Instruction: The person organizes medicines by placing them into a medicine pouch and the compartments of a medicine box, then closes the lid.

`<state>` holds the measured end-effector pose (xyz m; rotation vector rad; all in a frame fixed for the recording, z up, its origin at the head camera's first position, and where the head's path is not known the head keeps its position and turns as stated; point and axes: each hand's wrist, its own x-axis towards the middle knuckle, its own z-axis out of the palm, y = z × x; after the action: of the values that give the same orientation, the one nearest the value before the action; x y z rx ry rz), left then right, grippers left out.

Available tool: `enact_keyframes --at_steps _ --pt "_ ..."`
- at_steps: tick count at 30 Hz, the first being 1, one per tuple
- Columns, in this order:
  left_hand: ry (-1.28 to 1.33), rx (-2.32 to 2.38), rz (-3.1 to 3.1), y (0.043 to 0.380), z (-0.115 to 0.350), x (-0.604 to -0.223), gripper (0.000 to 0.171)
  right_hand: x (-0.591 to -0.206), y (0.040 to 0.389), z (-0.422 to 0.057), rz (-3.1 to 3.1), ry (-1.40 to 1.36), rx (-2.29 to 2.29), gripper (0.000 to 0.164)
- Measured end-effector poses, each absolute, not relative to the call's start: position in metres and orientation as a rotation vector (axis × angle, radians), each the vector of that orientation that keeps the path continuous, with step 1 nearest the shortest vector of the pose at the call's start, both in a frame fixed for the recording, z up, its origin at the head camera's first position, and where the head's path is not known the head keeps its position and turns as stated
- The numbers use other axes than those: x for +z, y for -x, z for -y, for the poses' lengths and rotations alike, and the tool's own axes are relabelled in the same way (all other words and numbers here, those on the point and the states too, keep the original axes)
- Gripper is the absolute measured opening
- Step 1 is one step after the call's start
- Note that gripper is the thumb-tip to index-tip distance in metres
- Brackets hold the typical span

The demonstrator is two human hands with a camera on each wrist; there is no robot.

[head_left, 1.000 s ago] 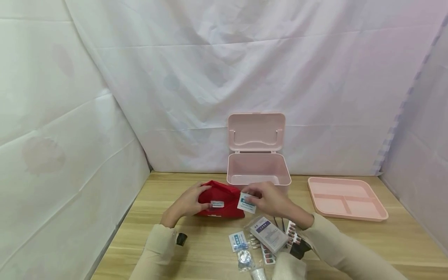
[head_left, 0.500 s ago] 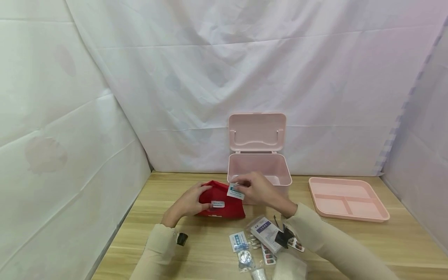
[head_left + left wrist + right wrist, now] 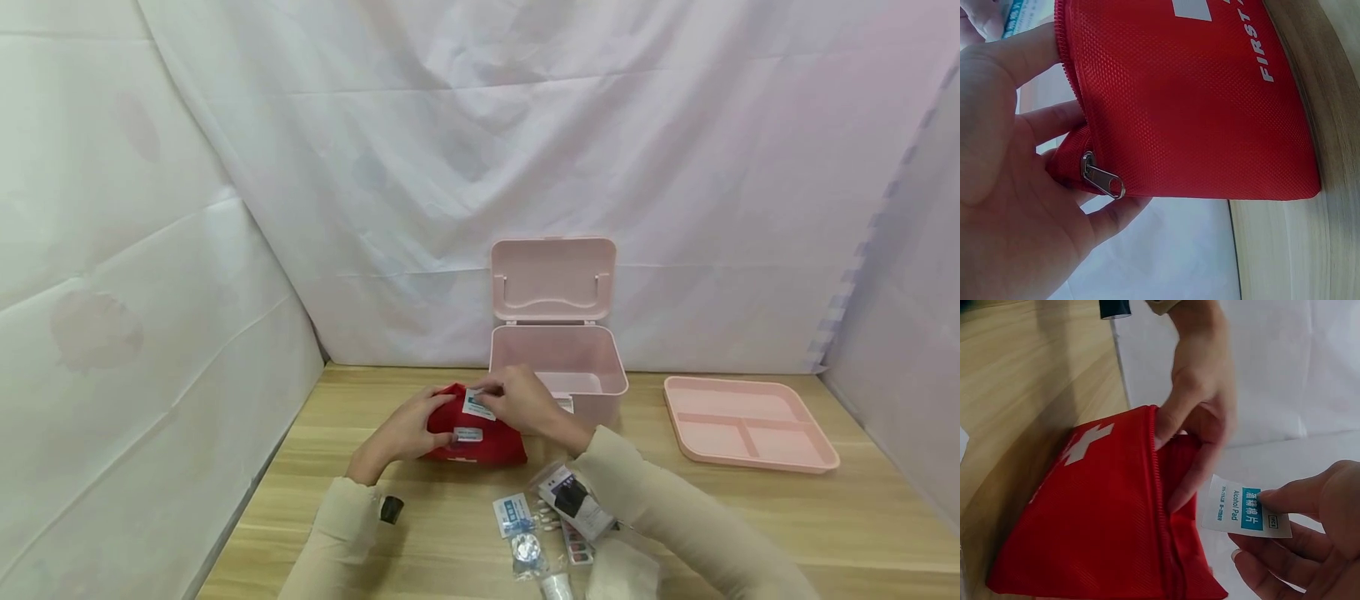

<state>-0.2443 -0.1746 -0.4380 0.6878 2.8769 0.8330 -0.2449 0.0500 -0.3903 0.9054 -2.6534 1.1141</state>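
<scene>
A red first aid pouch (image 3: pixel 498 446) stands on the wooden table, its zipped mouth gaping. My left hand (image 3: pixel 408 427) grips the left end of that mouth, some fingertips reaching inside the rim in the right wrist view. The metal zip pull (image 3: pixel 1104 177) hangs by those fingers. Between thumb and fingers, my right hand (image 3: pixel 522 402) pinches a white and teal alcohol pad packet (image 3: pixel 1247 512), held right at the pouch's opening. A small white printed piece (image 3: pixel 468 434) shows on the pouch below the packet.
An open pink box (image 3: pixel 611 400) stands behind the right hand, lid up. A pink divided tray (image 3: pixel 750 461) lies at right. Nearer me are another packet (image 3: pixel 512 515), a plastic-wrapped pack (image 3: pixel 592 521), a blister strip (image 3: pixel 577 546) and a white tube (image 3: pixel 557 586).
My right hand has carried the alcohol pad packet leftward from beside the pouch to its mouth. The left hand has kept its grip on the pouch.
</scene>
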Motion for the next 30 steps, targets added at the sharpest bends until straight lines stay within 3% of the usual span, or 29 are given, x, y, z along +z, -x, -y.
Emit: enact_keyframes --at_steps 17,30 --pt "-0.732 0.838 -2.889 0.246 0.175 -0.439 0.058 -0.417 0.247 -0.024 2.654 -0.997 0.676 0.022" --pt "-0.765 0.843 -2.895 0.244 0.176 -0.440 0.058 -0.430 0.244 -0.016 2.634 -1.025 0.351 0.015"
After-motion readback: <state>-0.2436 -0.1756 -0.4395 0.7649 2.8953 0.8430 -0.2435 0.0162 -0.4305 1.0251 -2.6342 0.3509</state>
